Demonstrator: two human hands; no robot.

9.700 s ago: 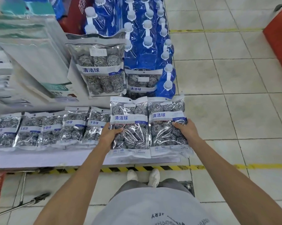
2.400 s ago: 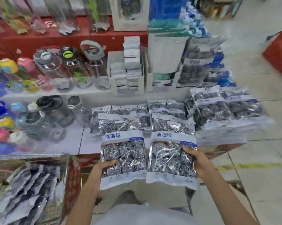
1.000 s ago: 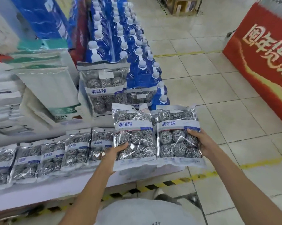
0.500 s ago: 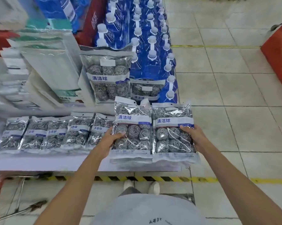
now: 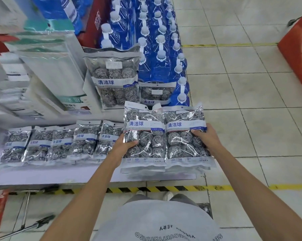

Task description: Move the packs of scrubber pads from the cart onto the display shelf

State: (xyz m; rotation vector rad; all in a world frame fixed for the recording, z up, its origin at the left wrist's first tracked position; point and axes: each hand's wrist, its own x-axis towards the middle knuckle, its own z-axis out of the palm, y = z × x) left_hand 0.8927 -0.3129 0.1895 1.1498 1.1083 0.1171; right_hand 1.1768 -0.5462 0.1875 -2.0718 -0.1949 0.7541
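1. Left hand [image 5: 124, 146] grips the left pack [image 5: 144, 136] at its left edge, thumb curled over the front and the other fingers hidden beneath.
2. Right hand [image 5: 205, 138] grips the right pack [image 5: 185, 134] at its right edge in the same way, thumb on top.
3. Both packs lie side by side, edges touching, over the right end of the shelf [image 5: 59, 176]. More bag edges show under them, so they seem to sit on or just above a stack already there; whether they rest on it or are held just clear I cannot tell.
4. Each pack's long axis runs away from the person, printed band toward the far end, matching the row [image 5: 56, 143] of smaller packs lying flat on the shelf to the left of the two.
5. The relation that matters: the packs are directly under the thumbs, between the two hands, with the stack straight below. Neither hand is nearer; each has its own pack, so the coming move looks like a plain downward set and an outward slide of each hand.
6. Beyond the packs, at the back of the shelf, two display bags [image 5: 112, 80] stand upright against blue bottles [image 5: 157, 49].
7. The right pack overhangs the right end of the shelf a little, so it may slip once let go.
8. No cart can be made out for certain; a metal frame [image 5: 25, 206] shows below the shelf's left end.
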